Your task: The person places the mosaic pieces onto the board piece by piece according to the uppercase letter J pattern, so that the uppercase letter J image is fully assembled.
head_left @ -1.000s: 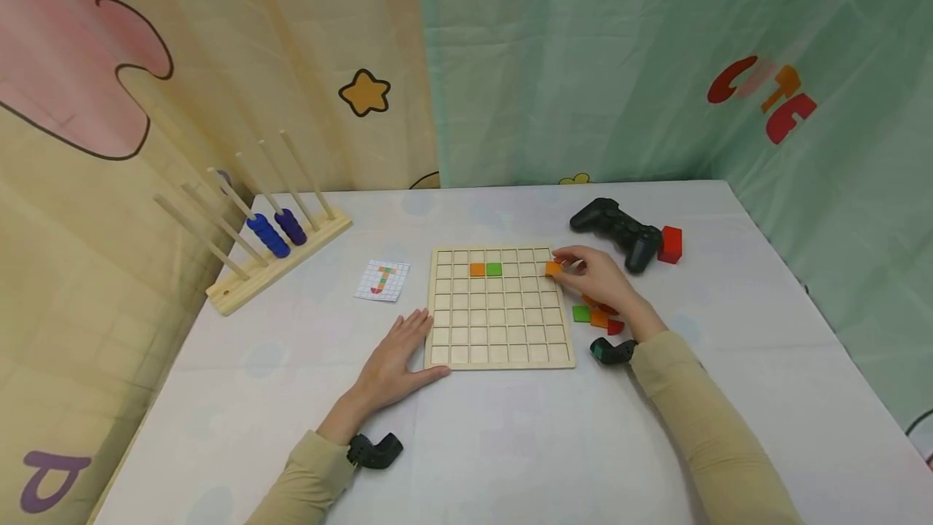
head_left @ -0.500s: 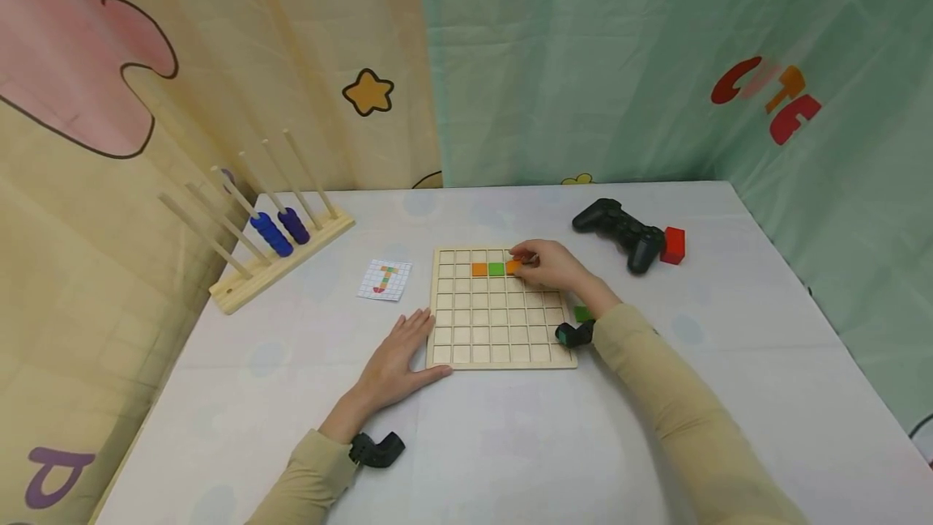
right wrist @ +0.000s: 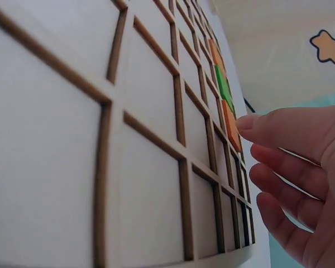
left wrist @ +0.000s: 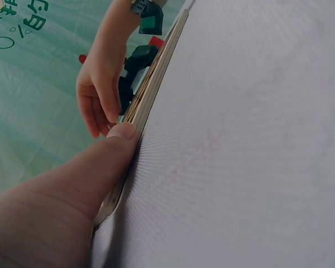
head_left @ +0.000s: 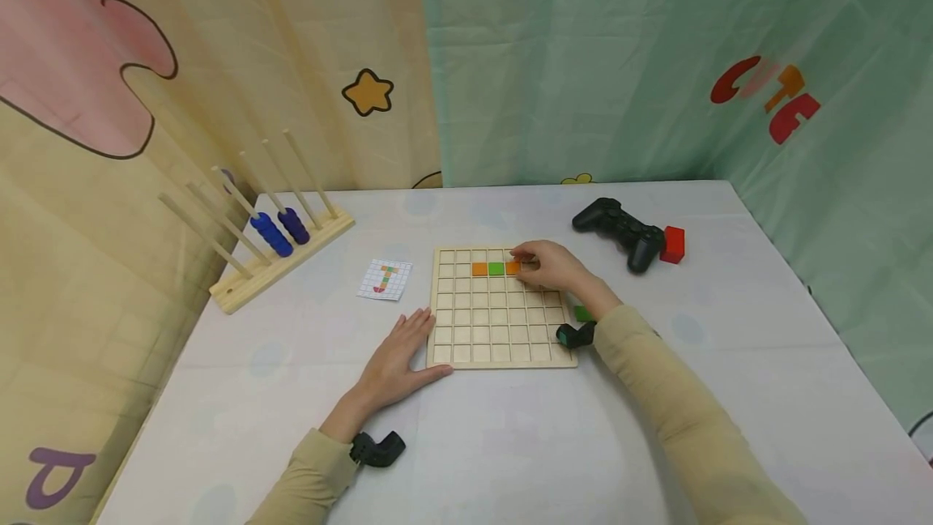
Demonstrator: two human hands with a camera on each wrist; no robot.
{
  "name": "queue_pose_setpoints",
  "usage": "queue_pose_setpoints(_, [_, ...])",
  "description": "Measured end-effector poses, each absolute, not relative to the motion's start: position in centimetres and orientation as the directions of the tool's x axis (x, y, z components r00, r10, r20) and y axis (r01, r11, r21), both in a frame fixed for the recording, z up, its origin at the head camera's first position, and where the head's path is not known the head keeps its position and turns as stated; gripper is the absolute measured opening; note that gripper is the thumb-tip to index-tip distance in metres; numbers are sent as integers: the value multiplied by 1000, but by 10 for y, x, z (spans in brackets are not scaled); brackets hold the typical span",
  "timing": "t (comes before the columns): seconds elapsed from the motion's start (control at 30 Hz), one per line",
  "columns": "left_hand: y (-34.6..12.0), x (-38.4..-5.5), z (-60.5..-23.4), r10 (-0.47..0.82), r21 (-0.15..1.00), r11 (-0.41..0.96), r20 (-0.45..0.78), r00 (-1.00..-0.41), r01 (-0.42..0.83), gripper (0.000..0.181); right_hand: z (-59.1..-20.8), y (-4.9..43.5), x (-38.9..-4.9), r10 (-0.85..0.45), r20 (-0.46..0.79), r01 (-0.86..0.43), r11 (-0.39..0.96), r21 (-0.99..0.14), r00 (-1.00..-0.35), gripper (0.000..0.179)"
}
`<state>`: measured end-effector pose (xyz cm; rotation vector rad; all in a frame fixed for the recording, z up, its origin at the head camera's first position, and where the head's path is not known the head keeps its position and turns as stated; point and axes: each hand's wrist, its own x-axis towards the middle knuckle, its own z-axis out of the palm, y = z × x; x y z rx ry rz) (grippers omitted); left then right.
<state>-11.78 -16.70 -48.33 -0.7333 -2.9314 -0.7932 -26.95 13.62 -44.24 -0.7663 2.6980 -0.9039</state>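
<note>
A wooden grid board lies on the table. In its second row from the far edge sit an orange tile, a green tile and, to their right, another orange tile. My right hand is over that last tile; in the right wrist view my thumb touches the orange tile, which lies in its cell, while the other fingers stay loosely bent. My left hand rests at the board's near left corner, fingers spread and the thumb along the near edge.
A patterned card lies left of the board. Further left stands a peg abacus with blue and purple beads. A black game controller and a red block are back right. My right arm partly hides a green tile.
My right hand has come left from the board's right edge, bringing the orange tile next to the green one. Over the last half second it has hardly moved. The left hand has stayed put.
</note>
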Motion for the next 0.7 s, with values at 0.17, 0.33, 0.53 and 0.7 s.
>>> queue_pose_setpoints(0.17, [-166,-118,-483,435,472,759,142,-889,447,89,-436,150,-260,-482,1,-353,640,-682,-876,43])
queue_pose_setpoints(0.33, [-166,-119,-482,436,470,762,138,-889,446,89,-427,173,-248,-444,70,-358,608,-708,-893,41])
queue_pose_setpoints(0.53, [-166,-119,-482,441,464,761,144,-886,454,89,-425,200,-233,-380,91,-324,612,-721,-921,42])
queue_pose_setpoints(0.7, [-166,-118,-483,440,464,757,160,-884,460,89,-430,213,-221,-337,90,-294,624,-724,-937,42])
